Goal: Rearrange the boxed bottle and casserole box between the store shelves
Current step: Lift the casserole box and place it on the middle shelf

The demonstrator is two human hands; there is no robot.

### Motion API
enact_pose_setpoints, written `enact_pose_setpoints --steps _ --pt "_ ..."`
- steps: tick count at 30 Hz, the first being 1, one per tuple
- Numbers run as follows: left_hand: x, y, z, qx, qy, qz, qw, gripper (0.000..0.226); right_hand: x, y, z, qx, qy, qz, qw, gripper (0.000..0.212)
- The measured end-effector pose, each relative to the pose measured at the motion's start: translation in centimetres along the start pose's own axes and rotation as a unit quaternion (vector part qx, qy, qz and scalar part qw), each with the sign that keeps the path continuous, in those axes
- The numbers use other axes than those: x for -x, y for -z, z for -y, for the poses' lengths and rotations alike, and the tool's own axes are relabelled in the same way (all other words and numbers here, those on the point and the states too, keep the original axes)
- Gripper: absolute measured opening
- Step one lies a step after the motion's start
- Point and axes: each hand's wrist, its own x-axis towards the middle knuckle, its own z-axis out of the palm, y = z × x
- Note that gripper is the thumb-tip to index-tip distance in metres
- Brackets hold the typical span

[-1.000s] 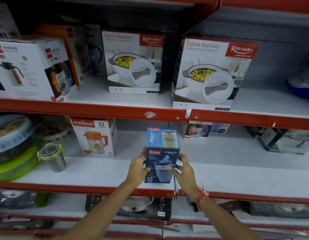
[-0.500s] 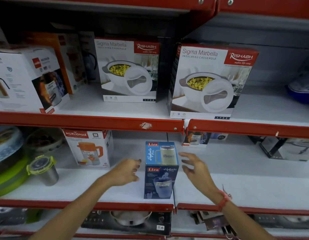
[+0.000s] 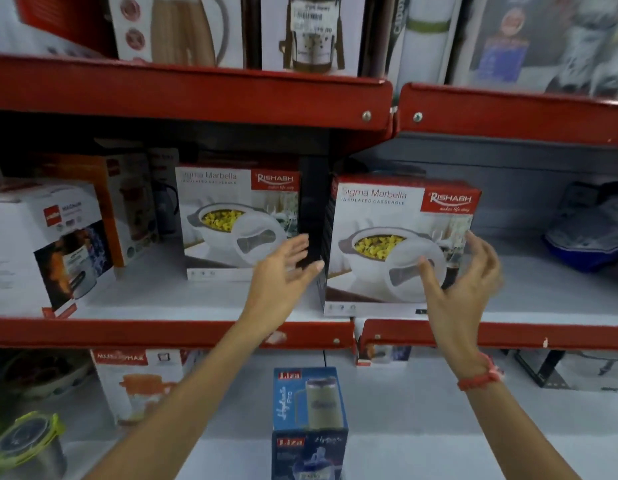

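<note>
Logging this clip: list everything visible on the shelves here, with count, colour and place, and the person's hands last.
casserole boxes: 2, white with red corner labels, middle shelf centre; the right one sits nearer the front edge.
flask box: 1, white, middle shelf far left.
orange box: 1, orange and dark, middle shelf behind the flask box.
blue item: 1, blue, blurred, middle shelf far right.
boxed bottle: 1, blue, lower shelf centre, upright.
jug box: 1, white with orange jug picture, lower shelf left.
steel container: 1, steel with green lid, lower shelf far left.
top-shelf boxes: several, mostly white, too blurred to count.
left hand: open, left of the right casserole box.
right hand: open, at its right front; red wristband.
</note>
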Motion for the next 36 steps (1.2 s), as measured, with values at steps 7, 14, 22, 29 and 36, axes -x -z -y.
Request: enact_pose_setpoints --steps 7,14,22,29,36 --pt "-3.0 -4.0 1.9 -0.018 0.076 0.119 0.990 0.078 -2.1 -1.4 -2.4 -0.146 -0.164 0.081 0.972 0.069" --pt "-1.6 -0.5 2.4 -0.029 0.068 0.050 0.996 0.051 -0.6 -2.7 -1.8 -0.150 -0.150 0.124 0.969 0.046" --pt "3.9 8.1 -0.1 -0.010 0.039 -0.019 0.999 0.042 2.9 -1.3 5.5 -0.168 -0.086 0.165 0.968 0.051" --pt "10.0 12.6 -3.6 -0.027 0.021 -0.037 0.999 0.052 6.0 3.9 9.9 -0.207 -0.053 0.163 0.963 0.045" --pt "14.1 14.0 -5.3 0.010 0.020 -0.051 0.998 0.047 8.8 7.4 12.1 -0.228 -0.052 0.145 0.961 0.054"
